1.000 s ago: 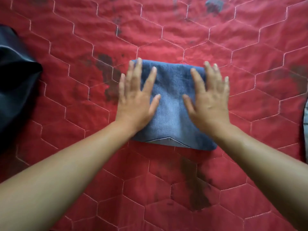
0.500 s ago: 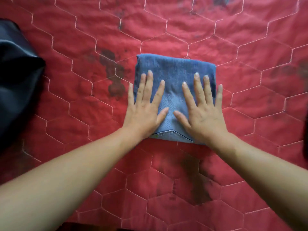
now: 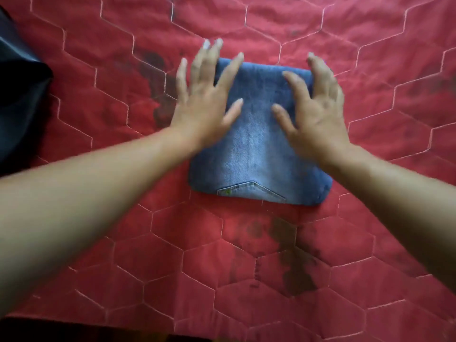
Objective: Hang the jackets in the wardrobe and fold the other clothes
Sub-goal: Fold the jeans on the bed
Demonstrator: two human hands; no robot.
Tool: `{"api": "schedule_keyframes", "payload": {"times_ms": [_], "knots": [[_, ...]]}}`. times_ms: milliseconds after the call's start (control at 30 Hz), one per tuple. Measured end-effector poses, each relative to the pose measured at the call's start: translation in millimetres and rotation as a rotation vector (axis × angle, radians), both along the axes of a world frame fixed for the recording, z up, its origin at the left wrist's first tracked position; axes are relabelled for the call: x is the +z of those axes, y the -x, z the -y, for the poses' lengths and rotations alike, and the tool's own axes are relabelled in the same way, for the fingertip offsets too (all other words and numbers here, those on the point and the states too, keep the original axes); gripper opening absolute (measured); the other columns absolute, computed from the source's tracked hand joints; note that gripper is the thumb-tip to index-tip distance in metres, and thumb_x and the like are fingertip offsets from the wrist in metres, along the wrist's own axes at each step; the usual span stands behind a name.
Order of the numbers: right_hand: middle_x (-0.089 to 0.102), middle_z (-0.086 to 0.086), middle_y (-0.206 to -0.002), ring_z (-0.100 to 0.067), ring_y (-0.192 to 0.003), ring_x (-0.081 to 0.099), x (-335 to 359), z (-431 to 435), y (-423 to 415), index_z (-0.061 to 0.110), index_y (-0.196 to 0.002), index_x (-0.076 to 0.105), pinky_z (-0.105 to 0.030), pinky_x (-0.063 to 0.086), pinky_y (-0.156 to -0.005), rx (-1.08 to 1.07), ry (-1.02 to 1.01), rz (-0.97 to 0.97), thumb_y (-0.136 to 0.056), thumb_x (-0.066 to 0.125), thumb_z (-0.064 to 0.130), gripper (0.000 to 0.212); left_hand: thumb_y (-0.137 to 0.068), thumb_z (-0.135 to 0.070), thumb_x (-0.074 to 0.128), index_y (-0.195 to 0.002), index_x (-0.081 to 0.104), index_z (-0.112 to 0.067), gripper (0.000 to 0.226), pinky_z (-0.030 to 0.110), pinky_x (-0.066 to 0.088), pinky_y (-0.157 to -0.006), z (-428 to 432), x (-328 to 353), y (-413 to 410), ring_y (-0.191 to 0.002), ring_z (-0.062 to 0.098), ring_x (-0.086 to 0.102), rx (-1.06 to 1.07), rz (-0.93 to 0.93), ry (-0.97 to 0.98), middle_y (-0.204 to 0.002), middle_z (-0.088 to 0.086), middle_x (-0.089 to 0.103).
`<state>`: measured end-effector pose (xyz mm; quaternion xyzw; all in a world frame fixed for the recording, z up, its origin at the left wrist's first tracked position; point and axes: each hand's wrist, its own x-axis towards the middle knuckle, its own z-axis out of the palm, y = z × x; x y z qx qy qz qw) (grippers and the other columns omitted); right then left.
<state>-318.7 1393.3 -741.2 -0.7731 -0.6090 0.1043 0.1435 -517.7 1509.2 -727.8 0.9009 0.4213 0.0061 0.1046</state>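
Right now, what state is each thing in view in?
Jeans: folded into a rectangle, lying flat.
Left hand: open, fingers spread over the jeans' left edge.
Right hand: open, fingers slightly bent at the far right corner.
Quilt: spread flat, dark-stained.
Dark garment: bunched, at left edge.

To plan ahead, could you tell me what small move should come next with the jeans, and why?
Probably grip the jeans and lift them aside: they lie folded on the quilt, left hand and right hand open at the far corners.
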Motion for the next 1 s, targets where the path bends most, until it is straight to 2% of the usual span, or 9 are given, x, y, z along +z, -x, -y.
{"api": "schedule_keyframes", "payload": {"times_ms": [67,133,300,467,567,733,833,933,1000], "knots": [[0.005,-0.017,-0.169,-0.037,-0.156,0.004,-0.7,-32.9,-11.7,0.024,-0.161,0.021,-0.06,0.01,-0.123,-0.013,0.229,0.006,-0.098,0.04,0.062,0.077,-0.098,-0.05,0.046,-0.16,0.019,-0.027,0.071,0.058,0.017,-0.121,-30.3,6.8,-25.5,-0.152,0.031,0.016,0.024,-0.06,0.173,-0.162,0.011,0.025],[0.021,-0.018,-0.165,-0.04,-0.152,0.017,-7.6,-45.9,-13.9,0.022,-0.162,0.015,-0.061,0.02,-0.121,0.024,0.358,-0.017,-0.094,0.032,0.069,0.084,-0.098,-0.054,0.047,-0.156,0.028,-0.026,0.067,0.057,0.031,-0.114,-40.9,6.7,-40.6,-0.142,0.035,0.03,0.032,-0.158,0.309,-0.15,0.014,0.037],[0.05,-0.02,-0.126,-0.041,-0.118,0.045,14.5,-1.7,2.4,0.014,-0.141,0.042,-0.054,0.044,-0.097,0.086,0.38,-0.056,-0.091,0.061,0.056,0.068,-0.087,-0.045,0.063,-0.139,0.038,-0.018,0.064,0.048,0.041,-0.1,-10.0,21.3,-19.5,-0.123,0.044,0.045,-0.045,-0.334,0.476,-0.134,0.019,0.043],[0.063,-0.009,-0.103,-0.034,-0.101,0.058,23.2,51.6,24.1,0.017,-0.106,0.057,-0.044,0.05,-0.084,0.234,0.757,-0.198,-0.072,0.08,0.057,0.058,-0.074,-0.045,0.082,-0.114,0.054,-0.021,0.054,0.033,0.046,-0.075,42.6,26.3,15.6,-0.093,0.025,0.058,-0.201,-0.562,0.792,-0.104,0.001,0.059],[0.058,0.001,-0.077,-0.029,-0.083,0.059,27.5,62.2,43.4,0.022,-0.074,0.053,-0.039,0.05,-0.069,0.282,0.931,-0.24,-0.07,0.082,0.052,0.042,-0.071,-0.049,0.081,-0.103,0.069,-0.022,0.044,0.036,0.059,-0.078,63.7,26.4,21.4,-0.089,0.02,0.069,-0.219,-0.714,0.944,-0.098,-0.004,0.071],[0.06,0.001,-0.082,-0.023,-0.08,0.058,67.0,61.7,46.0,0.021,-0.077,0.052,-0.033,0.042,-0.061,0.236,1.007,-0.439,-0.074,0.081,0.027,0.03,-0.075,-0.036,0.078,-0.099,0.071,-0.023,0.028,0.039,0.061,-0.082,67.5,58.1,37.0,-0.086,0.018,0.073,-0.143,-0.62,1.05,-0.094,-0.003,0.075],[0.06,-0.001,-0.085,-0.025,-0.083,0.058,116.1,31.4,26.2,0.019,-0.08,0.052,-0.036,0.044,-0.066,0.221,0.898,-0.395,-0.073,0.08,0.019,0.029,-0.077,-0.028,0.073,-0.097,0.069,-0.023,0.021,0.034,0.061,-0.075,39.4,109.2,26.9,-0.082,0.015,0.072,-0.139,-0.508,0.979,-0.091,-0.004,0.076],[0.058,-0.001,-0.085,-0.029,-0.085,0.056,173.2,-4.6,3.2,0.021,-0.083,0.049,-0.036,0.041,-0.065,0.195,0.655,-0.253,-0.073,0.077,0.019,0.03,-0.08,-0.025,0.07,-0.093,0.059,-0.021,0.018,0.029,0.049,-0.062,4.8,165.7,6.1,-0.08,0.021,0.064,-0.128,-0.371,0.704,-0.088,-0.001,0.067],[0.057,-0.005,-0.089,-0.032,-0.085,0.054,198.7,-15.2,-5.8,0.018,-0.093,0.048,-0.037,0.035,-0.065,0.203,0.447,-0.133,-0.074,0.071,0.024,0.03,-0.079,-0.028,0.069,-0.095,0.052,-0.019,0.025,0.034,0.045,-0.065,-5.8,190.9,-0.3,-0.084,0.025,0.058,-0.13,-0.259,0.455,-0.092,0.001,0.059]]}}
